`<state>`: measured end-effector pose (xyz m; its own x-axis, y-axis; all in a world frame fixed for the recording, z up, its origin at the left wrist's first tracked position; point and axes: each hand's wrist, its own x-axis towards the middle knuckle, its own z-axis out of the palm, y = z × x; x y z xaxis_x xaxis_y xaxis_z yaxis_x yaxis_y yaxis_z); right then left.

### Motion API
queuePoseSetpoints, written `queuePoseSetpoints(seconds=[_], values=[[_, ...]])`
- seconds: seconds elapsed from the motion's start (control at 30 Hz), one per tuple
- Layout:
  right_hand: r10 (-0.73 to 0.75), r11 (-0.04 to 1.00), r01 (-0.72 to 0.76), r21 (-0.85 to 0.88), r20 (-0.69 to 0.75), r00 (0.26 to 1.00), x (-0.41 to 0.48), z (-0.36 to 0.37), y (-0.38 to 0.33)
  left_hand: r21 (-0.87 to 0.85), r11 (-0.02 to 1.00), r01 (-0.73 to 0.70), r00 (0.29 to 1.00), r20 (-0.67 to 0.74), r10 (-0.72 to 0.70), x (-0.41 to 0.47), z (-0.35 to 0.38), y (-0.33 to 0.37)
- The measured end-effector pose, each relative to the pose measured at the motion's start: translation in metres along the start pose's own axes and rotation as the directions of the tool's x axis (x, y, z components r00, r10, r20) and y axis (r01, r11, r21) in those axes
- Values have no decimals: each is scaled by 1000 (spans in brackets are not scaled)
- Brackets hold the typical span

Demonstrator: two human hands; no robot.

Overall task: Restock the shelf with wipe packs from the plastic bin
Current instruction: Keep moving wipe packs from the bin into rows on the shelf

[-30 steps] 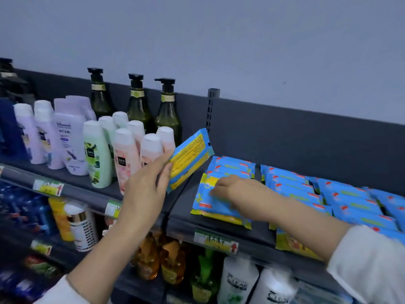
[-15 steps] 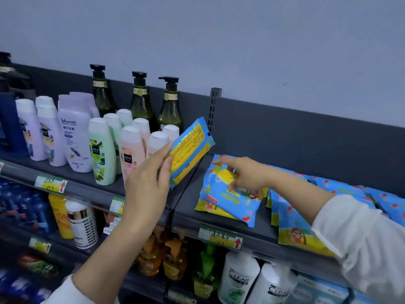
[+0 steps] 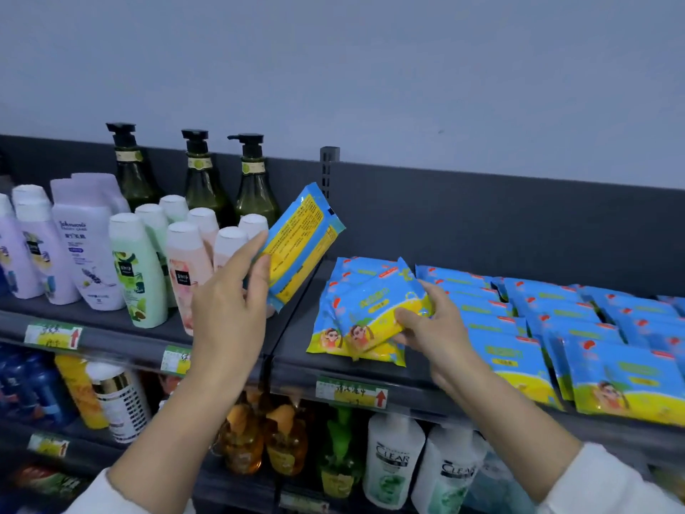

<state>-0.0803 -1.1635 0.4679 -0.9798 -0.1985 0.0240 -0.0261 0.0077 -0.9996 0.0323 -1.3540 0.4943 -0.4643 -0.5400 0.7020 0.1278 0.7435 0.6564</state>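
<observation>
Head view: my left grip [image 3: 237,302] holds one wipe pack [image 3: 302,250] raised and tilted, yellow back facing me, just beside three green pump bottles [image 3: 255,191]. My right grip [image 3: 433,328] pinches a second pack [image 3: 374,313] lying atop the leftmost stack [image 3: 328,339] on the shelf [image 3: 296,369]; at least three more rows of packs [image 3: 556,328] lie to its right

Toiletries beside and below.
Three dark green pump bottles [image 3: 202,183] stood behind pastel lotion bottles [image 3: 139,272]; white shampoo bottles [image 3: 393,465] and amber bottles [image 3: 241,443] sat lower down.
</observation>
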Motion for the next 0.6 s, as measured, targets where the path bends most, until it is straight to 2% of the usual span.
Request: queuePoseSetpoints(seconds=[0.03,0.1,0.2,0.3,0.37,0.43,0.53,0.6], values=[[-7,1000,6,-27,-36,999,-4,4,10,7,1000,1,1000,9,-1,-1,1,0],[-93,977,74,-198,-85,992,-11,6,21,-2,1000,4,999,38,-4,-3,4,-1],[-216,850,161,-502,-53,975,-18,1,22,-3,1000,-11,996,88,11,-7,8,-3],[-174,719,142,-681,21,984,-21,-2,21,13,1000,2,993,119,-4,-13,10,-5],[-151,648,140,-748,54,987,-23,-3,21,15,1000,12,991,130,-14,-16,11,-4],[-168,626,165,-763,75,983,-24,-2,21,12,1000,18,990,143,-19,-17,12,-3],[-213,586,220,-780,114,970,-26,-1,21,5,1000,17,988,155,-17,-18,11,1],[-279,504,259,-824,129,952,-24,-1,20,-9,1000,16,987,161,-14,-20,11,3]])
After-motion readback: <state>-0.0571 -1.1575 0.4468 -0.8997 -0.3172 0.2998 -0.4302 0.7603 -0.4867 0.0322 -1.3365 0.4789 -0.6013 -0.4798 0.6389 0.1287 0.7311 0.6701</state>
